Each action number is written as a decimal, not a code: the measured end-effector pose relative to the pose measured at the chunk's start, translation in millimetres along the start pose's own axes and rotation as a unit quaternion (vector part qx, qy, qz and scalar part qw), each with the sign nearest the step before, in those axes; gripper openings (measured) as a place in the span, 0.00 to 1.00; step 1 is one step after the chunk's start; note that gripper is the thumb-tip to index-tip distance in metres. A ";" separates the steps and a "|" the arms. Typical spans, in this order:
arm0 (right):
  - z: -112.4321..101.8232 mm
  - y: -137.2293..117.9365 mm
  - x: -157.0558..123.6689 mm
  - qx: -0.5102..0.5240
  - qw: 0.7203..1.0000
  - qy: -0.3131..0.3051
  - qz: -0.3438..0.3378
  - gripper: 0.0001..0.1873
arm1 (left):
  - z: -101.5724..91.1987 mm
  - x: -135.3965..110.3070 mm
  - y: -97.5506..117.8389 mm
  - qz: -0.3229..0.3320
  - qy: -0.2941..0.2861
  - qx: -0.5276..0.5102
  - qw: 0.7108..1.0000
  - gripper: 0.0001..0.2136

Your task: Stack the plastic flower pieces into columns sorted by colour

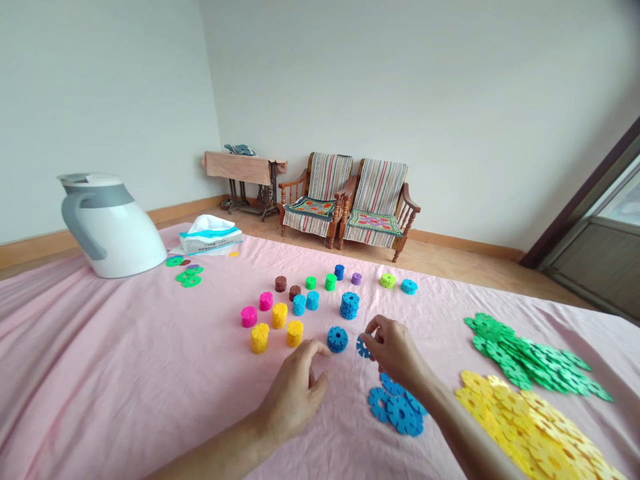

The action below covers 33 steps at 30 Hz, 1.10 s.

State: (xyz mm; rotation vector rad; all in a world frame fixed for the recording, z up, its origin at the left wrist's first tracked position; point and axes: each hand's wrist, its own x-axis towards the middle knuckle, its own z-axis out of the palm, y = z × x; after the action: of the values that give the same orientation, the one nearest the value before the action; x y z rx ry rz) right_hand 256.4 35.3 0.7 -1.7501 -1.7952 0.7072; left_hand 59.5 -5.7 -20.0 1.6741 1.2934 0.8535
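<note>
A notched blue disc [363, 347] is pinched in the right hand's [395, 352] grip, thumb against fingers, just to the right of a short blue stack [337, 340] in the middle of the pink cloth [150, 373]. The left hand [295, 383] has a loose grip with nothing visible in it; its index fingertip is at the left side of that stack, though I cannot tell whether it touches.

The step in hand appears to be building up this stack. The next move would call for laying the disc flat, lined up over the top one, while the left hand steadies the side.

Loose blue discs [407, 425] lie under the right forearm, towards the near edge. A taller blue stack [349, 308] stands just behind the short one, towards the far edge. Yellow stacks [259, 340] and pink stacks [249, 318] stand to the left. Near the right edge spread a green pile [525, 360] and a yellow pile [540, 427]; a white jug [123, 237] and a tissue box [213, 243] stand by the far left corner.
</note>
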 end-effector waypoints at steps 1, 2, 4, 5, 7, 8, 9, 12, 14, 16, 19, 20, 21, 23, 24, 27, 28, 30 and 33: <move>2.3 -0.8 2.3 -0.008 1.000 0.005 -0.002 0.05 | -0.3 -0.8 0.6 0.002 0.006 0.001 1.000 0.13; 4.4 -1.7 4.5 -0.020 1.000 0.010 -0.011 0.05 | -0.5 -1.4 0.9 0.006 0.011 0.005 1.000 0.16; 8.3 -3.6 8.1 -0.049 0.998 0.017 -0.037 0.06 | -0.3 -2.2 0.2 0.018 0.018 0.019 1.000 0.20; 10.1 -4.7 9.6 -0.066 0.996 0.022 -0.052 0.07 | 0.1 -2.3 -0.6 0.025 0.021 0.026 0.999 0.21; 13.5 -6.8 12.0 -0.100 0.991 0.036 -0.077 0.08 | 1.1 -1.7 -3.0 0.038 0.022 0.037 0.998 0.25; 15.0 -8.0 13.0 -0.115 0.989 0.042 -0.085 0.08 | 1.7 -1.2 -4.2 0.045 0.020 0.036 0.998 0.26; 16.2 -9.3 13.8 -0.128 0.987 0.046 -0.091 0.09 | 2.2 -0.5 -5.3 0.052 0.018 0.032 0.998 0.28; 18.4 -13.4 15.2 -0.148 0.984 0.037 -0.094 0.11 | 3.2 1.5 -7.0 0.071 0.008 0.021 0.997 0.31; 18.7 -15.9 15.3 -0.153 0.984 0.026 -0.092 0.12 | 3.2 2.1 -6.9 0.077 0.002 0.025 0.997 0.32; 18.8 -17.9 14.9 -0.157 0.983 0.020 -0.091 0.12 | 3.1 2.2 -6.2 0.077 -0.002 0.032 0.996 0.32; 19.3 -19.4 14.3 -0.164 0.982 0.019 -0.095 0.13 | 3.0 2.2 -5.5 0.075 -0.003 0.029 0.997 0.32; 19.5 -19.5 14.3 -0.166 0.981 0.019 -0.096 0.13 | 3.1 2.2 -5.5 0.074 -0.003 0.026 0.997 0.32; 19.5 -19.5 14.4 -0.169 0.981 0.019 -0.097 0.13 | 3.2 2.2 -5.6 0.073 -0.003 0.024 0.997 0.32; 18.4 -19.3 14.6 -0.173 0.980 0.020 -0.097 0.13 | 3.4 2.1 -6.0 0.073 -0.003 0.023 0.997 0.32; 17.2 -19.3 14.4 -0.174 0.980 0.024 -0.096 0.12 | 3.3 1.8 -6.1 0.075 -0.001 0.024 0.997 0.32; 10.8 -20.5 9.8 -0.158 0.981 0.059 -0.095 0.11 | 2.6 -0.1 -4.7 0.083 0.017 0.033 0.996 0.30; 8.4 -21.4 6.3 -0.137 0.983 0.074 -0.096 0.10 | 2.4 -0.9 -3.5 0.085 0.026 0.033 0.995 0.28; 4.8 -23.6 -3.6 -0.056 0.991 0.075 -0.100 0.09 | 2.4 -2.4 0.1 0.077 0.034 0.016 0.996 0.20; 5.2 -25.7 -21.9 0.105 0.989 0.004 -0.101 0.11 | 4.1 -3.2 5.8 0.006 -0.022 -0.059 0.998 0.14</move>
State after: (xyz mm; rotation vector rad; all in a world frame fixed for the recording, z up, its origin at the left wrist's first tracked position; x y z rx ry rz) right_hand 234.7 12.8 14.5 -1.4100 -1.7921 0.7717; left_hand 64.7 -10.3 -16.5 1.6010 1.1819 0.8779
